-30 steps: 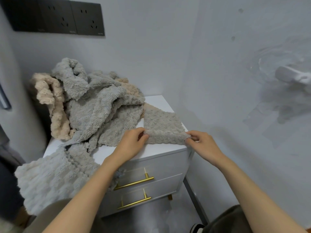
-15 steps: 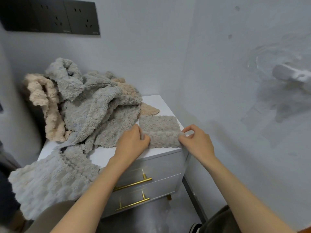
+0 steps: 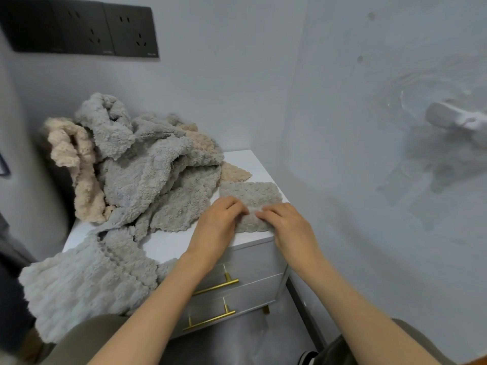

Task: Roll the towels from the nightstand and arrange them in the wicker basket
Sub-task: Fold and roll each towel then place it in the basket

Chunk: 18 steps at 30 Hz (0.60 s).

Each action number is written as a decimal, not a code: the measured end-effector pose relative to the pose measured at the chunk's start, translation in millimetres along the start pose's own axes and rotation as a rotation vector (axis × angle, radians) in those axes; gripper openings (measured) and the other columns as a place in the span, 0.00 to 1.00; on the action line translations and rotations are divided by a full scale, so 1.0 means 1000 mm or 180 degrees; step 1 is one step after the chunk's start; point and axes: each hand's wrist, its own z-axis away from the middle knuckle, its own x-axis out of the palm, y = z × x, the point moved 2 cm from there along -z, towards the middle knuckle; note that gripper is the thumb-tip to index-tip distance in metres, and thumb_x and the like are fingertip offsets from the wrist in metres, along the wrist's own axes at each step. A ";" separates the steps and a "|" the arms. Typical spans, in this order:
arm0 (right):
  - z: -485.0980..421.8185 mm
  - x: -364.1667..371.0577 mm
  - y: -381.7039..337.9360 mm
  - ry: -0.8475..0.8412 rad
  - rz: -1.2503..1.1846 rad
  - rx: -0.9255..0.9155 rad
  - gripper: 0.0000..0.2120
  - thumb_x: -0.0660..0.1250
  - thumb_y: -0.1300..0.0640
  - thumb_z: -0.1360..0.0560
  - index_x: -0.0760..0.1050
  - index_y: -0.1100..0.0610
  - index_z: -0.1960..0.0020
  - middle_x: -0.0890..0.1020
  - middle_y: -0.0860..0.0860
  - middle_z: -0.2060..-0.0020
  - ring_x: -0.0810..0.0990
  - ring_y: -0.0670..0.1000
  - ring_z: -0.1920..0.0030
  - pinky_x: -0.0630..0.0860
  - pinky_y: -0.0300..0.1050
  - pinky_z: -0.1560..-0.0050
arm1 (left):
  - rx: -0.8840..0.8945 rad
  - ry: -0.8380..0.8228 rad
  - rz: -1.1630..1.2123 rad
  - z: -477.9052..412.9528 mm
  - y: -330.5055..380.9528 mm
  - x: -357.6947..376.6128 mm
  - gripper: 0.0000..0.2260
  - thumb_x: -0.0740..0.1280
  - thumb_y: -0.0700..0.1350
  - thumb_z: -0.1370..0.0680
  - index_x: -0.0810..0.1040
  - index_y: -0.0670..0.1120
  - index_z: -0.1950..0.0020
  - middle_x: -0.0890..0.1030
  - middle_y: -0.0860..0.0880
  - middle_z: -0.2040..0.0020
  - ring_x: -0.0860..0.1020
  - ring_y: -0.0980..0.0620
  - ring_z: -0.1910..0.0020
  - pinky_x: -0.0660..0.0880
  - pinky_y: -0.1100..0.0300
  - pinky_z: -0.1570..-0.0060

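The small taupe towel (image 3: 253, 196) lies flat on the front right corner of the white nightstand (image 3: 168, 243), its far half spread open towards the wall; its near edge sits under both hands and seems to be turned over on itself, though the fingers hide most of the fold. The left hand (image 3: 218, 222) comes in from the left with fingers bent down and grasping that near edge; the right hand (image 3: 287, 227) meets it from the other side, fingers likewise curled onto the same edge, the two sets of fingertips almost touching.

Just beside the small towel on its left, a heap of grey towels (image 3: 147, 175) covers most of the top, with a beige towel (image 3: 76, 164) draped at the back left; a pale grey towel (image 3: 87, 280) hangs over the front left edge. Below are two drawers with brass handles (image 3: 216, 285); a dark socket panel (image 3: 87, 30) is on the wall above.
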 end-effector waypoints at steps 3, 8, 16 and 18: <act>0.001 0.001 -0.003 -0.0069 0.0001 0.0013 0.18 0.75 0.68 0.36 0.83 0.54 0.47 0.84 0.49 0.51 0.82 0.53 0.50 0.80 0.43 0.55 | 0.0046 -0.0139 -0.0025 0.001 -0.002 -0.001 0.15 0.56 0.44 0.27 0.82 0.44 0.54 0.82 0.50 0.55 0.80 0.48 0.56 0.78 0.55 0.62; 0.006 -0.005 0.000 -0.0305 0.0157 0.0112 0.20 0.73 0.62 0.33 0.81 0.52 0.41 0.83 0.47 0.46 0.82 0.50 0.45 0.80 0.42 0.54 | -0.0213 -0.0233 -0.0089 0.006 -0.002 -0.002 0.14 0.62 0.50 0.30 0.83 0.48 0.50 0.82 0.54 0.52 0.80 0.53 0.53 0.80 0.57 0.59; 0.005 -0.011 0.005 -0.0753 -0.0039 0.0453 0.25 0.60 0.64 0.24 0.69 0.48 0.29 0.74 0.45 0.33 0.71 0.49 0.34 0.74 0.45 0.43 | -0.0487 -0.0587 0.0129 0.006 -0.013 -0.006 0.17 0.68 0.41 0.28 0.79 0.49 0.39 0.80 0.54 0.42 0.76 0.55 0.43 0.72 0.63 0.45; 0.004 -0.014 0.004 -0.0802 -0.0034 0.0497 0.26 0.59 0.64 0.25 0.68 0.48 0.29 0.73 0.45 0.33 0.70 0.48 0.33 0.72 0.43 0.43 | -0.0614 -0.0582 0.0279 0.005 -0.014 -0.008 0.16 0.68 0.41 0.27 0.79 0.50 0.39 0.81 0.54 0.45 0.77 0.56 0.47 0.69 0.70 0.48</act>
